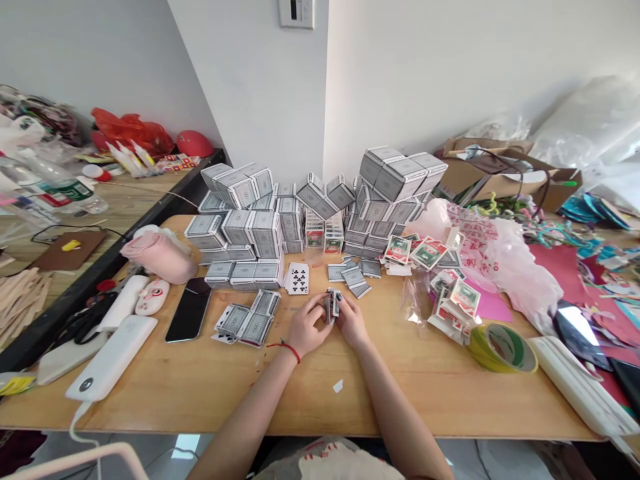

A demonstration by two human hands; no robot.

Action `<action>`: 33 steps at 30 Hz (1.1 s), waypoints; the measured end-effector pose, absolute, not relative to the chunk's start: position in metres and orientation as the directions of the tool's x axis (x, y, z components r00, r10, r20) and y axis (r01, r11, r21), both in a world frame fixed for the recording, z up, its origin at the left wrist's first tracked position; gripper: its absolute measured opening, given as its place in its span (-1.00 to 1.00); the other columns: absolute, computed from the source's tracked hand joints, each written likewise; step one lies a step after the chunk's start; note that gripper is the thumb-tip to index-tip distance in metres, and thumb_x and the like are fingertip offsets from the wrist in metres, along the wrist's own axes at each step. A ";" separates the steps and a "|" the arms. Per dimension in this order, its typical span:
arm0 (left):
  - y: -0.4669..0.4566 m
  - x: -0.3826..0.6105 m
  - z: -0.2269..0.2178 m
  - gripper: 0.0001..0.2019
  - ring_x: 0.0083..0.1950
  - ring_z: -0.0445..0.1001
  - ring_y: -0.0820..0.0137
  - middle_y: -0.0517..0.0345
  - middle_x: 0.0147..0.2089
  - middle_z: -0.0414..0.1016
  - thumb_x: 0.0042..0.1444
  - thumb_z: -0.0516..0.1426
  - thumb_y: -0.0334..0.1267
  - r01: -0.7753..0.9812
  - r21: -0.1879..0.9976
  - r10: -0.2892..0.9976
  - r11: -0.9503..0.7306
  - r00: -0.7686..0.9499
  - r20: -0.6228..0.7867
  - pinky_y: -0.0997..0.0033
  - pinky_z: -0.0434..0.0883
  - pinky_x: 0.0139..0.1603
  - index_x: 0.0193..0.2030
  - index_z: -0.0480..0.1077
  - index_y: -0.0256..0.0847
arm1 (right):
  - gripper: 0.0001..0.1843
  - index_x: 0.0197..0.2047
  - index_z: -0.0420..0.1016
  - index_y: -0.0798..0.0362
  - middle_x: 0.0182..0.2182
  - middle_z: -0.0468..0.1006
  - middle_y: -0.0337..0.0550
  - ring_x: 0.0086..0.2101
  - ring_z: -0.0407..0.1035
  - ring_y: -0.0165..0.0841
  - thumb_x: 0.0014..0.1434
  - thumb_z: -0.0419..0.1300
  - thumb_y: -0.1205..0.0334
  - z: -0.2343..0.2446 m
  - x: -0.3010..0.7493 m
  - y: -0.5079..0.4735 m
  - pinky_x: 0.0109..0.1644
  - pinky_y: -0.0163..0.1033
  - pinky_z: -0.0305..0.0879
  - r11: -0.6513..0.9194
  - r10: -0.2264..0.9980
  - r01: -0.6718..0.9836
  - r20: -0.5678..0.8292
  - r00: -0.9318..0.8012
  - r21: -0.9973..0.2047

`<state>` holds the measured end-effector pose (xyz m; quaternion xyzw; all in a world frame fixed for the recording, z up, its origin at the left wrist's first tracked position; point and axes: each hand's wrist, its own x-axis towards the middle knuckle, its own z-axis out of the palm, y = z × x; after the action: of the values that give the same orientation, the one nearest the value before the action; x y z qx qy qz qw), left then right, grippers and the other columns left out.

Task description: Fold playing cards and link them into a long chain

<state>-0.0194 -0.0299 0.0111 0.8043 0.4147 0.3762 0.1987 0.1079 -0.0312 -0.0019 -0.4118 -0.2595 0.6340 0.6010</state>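
Observation:
Near the table's middle, my left hand (309,325) and my right hand (352,323) are both closed around a small stack of playing cards (332,307), held on edge between the fingers. Just beyond lie several grey-backed cards (356,279) spread loosely. To their left, a group of cards (299,278) shows a club card face up. Left of my left hand are folded card pieces (250,319) with grey backs. Behind everything stand grey card blocks (243,230) piled on the left and more card blocks (395,177) on the right.
A black phone (189,311) and a white power bank (113,357) lie left. Emptied card boxes (457,300), yellow tape (503,347) and a crumpled plastic bag (515,267) fill the right. A paper scrap (339,386) rests near the front edge.

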 end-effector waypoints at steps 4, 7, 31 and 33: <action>-0.029 -0.020 0.007 -0.88 -0.02 0.34 0.28 0.00 -0.02 0.32 -0.07 0.12 -0.30 0.550 0.631 0.836 -0.548 0.319 0.447 0.24 0.34 -0.04 -0.55 0.26 -0.20 | -0.64 -0.26 0.42 0.06 -0.48 0.45 -0.23 -0.49 0.29 -0.39 -0.09 0.22 0.01 -0.001 0.108 -0.032 -0.41 -0.31 0.20 -0.156 0.978 -0.506 -0.206 0.043 -0.848; -0.028 -0.021 0.005 -0.87 -0.17 0.39 0.34 -0.01 -0.04 0.30 -0.08 0.12 -0.31 0.553 0.652 0.854 -0.519 0.307 0.420 0.32 0.38 -0.19 -0.56 0.23 -0.21 | -0.64 -0.24 0.42 0.06 -0.44 0.47 -0.21 -0.46 0.31 -0.38 -0.09 0.23 0.02 0.001 0.108 -0.033 -0.39 -0.30 0.22 -0.155 0.978 -0.515 -0.204 0.040 -0.843; -0.028 -0.018 0.002 -0.86 -0.36 0.37 0.45 0.04 -0.11 0.33 -0.12 0.11 -0.38 0.617 0.624 0.875 -0.479 0.288 0.388 0.44 0.32 -0.36 -0.59 0.20 -0.21 | -0.67 -0.21 0.44 0.05 -0.30 0.50 -0.18 -0.32 0.35 -0.34 -0.05 0.22 0.07 -0.002 0.111 -0.032 -0.22 -0.27 0.25 -0.141 0.989 -0.381 -0.145 -0.019 -0.914; -0.028 -0.018 0.002 -0.87 -0.36 0.37 0.45 0.04 -0.11 0.33 -0.12 0.11 -0.38 0.618 0.620 0.873 -0.483 0.291 0.390 0.44 0.32 -0.36 -0.58 0.21 -0.21 | -0.68 -0.22 0.45 0.06 -0.32 0.50 -0.18 -0.33 0.35 -0.35 -0.05 0.22 0.07 -0.001 0.111 -0.032 -0.23 -0.28 0.25 -0.130 0.991 -0.365 -0.135 -0.012 -0.922</action>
<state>-0.0183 -0.0282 0.0023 0.7835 0.4760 0.3574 0.1785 0.1106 -0.0323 -0.0008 -0.4346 -0.3602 0.6134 0.5523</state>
